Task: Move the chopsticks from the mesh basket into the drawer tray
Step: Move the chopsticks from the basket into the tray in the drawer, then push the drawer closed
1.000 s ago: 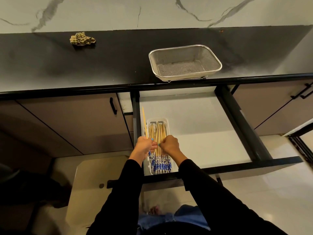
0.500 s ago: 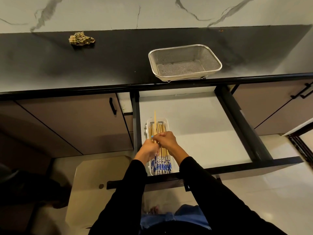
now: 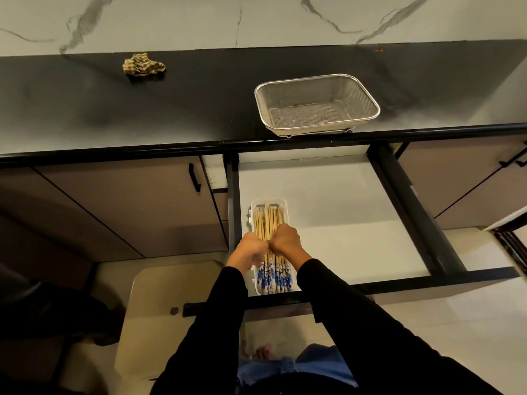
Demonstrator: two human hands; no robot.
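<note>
The chopsticks (image 3: 274, 276), wooden with blue-and-white patterned ends, lie bundled in a narrow white tray (image 3: 269, 201) at the left side of the open drawer (image 3: 336, 223). My left hand (image 3: 251, 252) and my right hand (image 3: 286, 240) meet knuckle to knuckle over the middle of the bundle, fingers curled down onto the sticks and hiding that part. One stick tip reaches slightly farther back than the others. The mesh basket (image 3: 316, 78) stands on the black counter above the drawer, and I see nothing inside it.
A crumpled checked cloth (image 3: 143, 65) lies at the counter's back left. Cabinet doors with black handles flank the drawer. The drawer's dark frame (image 3: 413, 220) runs along its right side, and a beige stool (image 3: 171, 317) stands on the floor at lower left.
The single chopstick my hands held raised over the tray has come down onto the bundle. Both hands have closed together over the middle of the sticks.
</note>
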